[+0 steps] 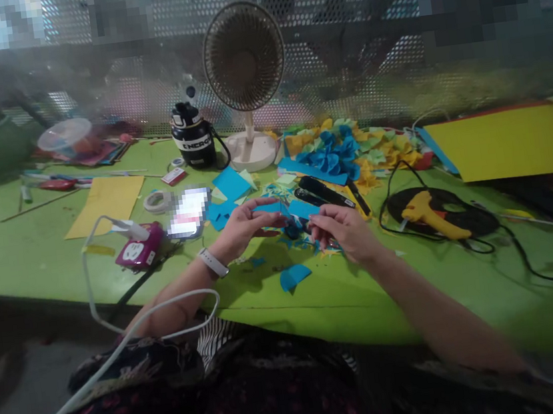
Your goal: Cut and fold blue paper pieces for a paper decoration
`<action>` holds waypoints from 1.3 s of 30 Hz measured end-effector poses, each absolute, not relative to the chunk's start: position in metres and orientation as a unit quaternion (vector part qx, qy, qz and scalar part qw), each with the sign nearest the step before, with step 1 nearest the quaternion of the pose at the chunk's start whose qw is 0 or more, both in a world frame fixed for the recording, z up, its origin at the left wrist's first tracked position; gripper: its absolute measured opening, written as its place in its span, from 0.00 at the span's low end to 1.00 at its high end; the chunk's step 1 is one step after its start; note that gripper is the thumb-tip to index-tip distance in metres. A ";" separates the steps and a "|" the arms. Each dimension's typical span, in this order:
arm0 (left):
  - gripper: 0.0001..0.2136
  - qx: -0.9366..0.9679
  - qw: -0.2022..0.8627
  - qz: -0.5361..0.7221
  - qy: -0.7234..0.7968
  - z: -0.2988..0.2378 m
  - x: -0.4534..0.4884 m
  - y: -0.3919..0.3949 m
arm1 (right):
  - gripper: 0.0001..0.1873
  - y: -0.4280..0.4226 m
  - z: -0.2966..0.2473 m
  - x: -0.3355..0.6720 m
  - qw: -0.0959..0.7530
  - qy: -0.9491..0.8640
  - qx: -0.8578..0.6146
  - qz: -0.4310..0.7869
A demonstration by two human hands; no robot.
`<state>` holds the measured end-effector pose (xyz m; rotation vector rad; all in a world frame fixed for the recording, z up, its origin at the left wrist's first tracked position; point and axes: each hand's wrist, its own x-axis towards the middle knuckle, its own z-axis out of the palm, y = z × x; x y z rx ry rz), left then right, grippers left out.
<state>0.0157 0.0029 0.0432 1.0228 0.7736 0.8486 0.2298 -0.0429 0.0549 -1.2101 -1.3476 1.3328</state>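
Observation:
My left hand [246,227] hovers over the green table [34,243] with its fingers pinched on a blue paper piece [277,208]. A white watch sits on that wrist. My right hand [344,231] is close beside it, fingers curled and pinched on a small dark thing I cannot make out. Blue paper scraps [294,276] lie on the table under and around both hands. A black stapler-like tool [325,193] lies just beyond my right hand.
A yellow glue gun [431,215] rests on a black mat to the right. A pile of folded paper shapes [344,148], a desk fan [245,76], a black bottle [193,136], a phone [187,214], a pink charger [139,247], tape roll [159,200] and yellow sheets [515,141] surround them.

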 end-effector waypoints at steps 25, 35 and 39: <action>0.17 0.440 0.800 0.262 0.312 0.037 0.024 -0.004 | 0.05 -0.047 0.045 0.235 0.416 -0.813 -0.374 0.164; 0.13 0.547 0.706 0.347 0.284 0.030 0.026 -0.012 | 0.11 -0.052 0.039 0.224 0.477 -0.694 -0.481 0.242; 0.11 0.584 0.684 0.336 0.279 0.029 0.026 -0.013 | 0.12 -0.050 0.039 0.223 0.461 -0.654 -0.506 0.322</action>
